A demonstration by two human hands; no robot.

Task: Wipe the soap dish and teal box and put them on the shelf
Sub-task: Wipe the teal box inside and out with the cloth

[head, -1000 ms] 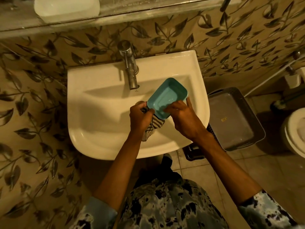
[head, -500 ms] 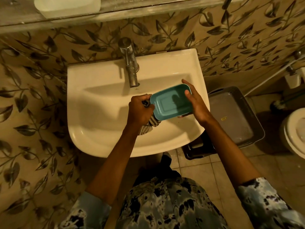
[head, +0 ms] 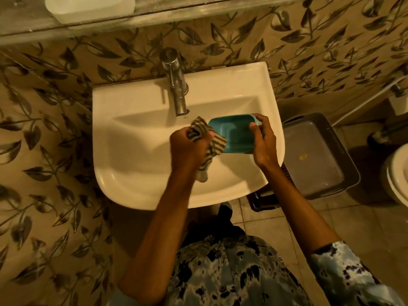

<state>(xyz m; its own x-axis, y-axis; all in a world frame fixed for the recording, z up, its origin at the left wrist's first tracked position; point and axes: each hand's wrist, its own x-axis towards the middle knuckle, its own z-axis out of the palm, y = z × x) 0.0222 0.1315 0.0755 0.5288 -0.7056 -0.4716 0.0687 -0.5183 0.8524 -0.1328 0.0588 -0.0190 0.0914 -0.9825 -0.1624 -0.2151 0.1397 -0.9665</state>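
A: What is around the hands?

B: Just beyond them the metal tap (head: 176, 85) reaches over the white basin (head: 136, 155), its spout ending near the left hand (head: 189, 149). Nothing stands btw the tap and the hands. To the right of the right hand (head: 263, 140), lower down on the floor, sits a dark plastic tray (head: 313, 157), partly hidden under the basin edge. Far right, a bit of a white toilet (head: 397, 173) shows.

A: And the hands themselves?

B: The left hand is closed in a fist on a striped cloth (head: 206, 140); one end sticks up past the knuckles, the other hangs below the wrist. The cloth touches the left end of the teal box (head: 234, 135). The right hand grips the box at its right end, thumb on the inside rim, fingers wrapped behind. The box is held above the basin bowl, open side tilted toward the person, between both hands.

A: The soap dish?

B: A white soap dish (head: 90, 7) lies on the shelf (head: 198, 16), well above and to the left of the hands, approx. at the frame's top edge.

A: The room?

B: Walls have beige tiles with a dark leaf pattern (head: 44, 129). Floor is of plain tiles (head: 265, 219). The light is dim and yellow. The person wears a blue-white blotched shirt (head: 231, 274).
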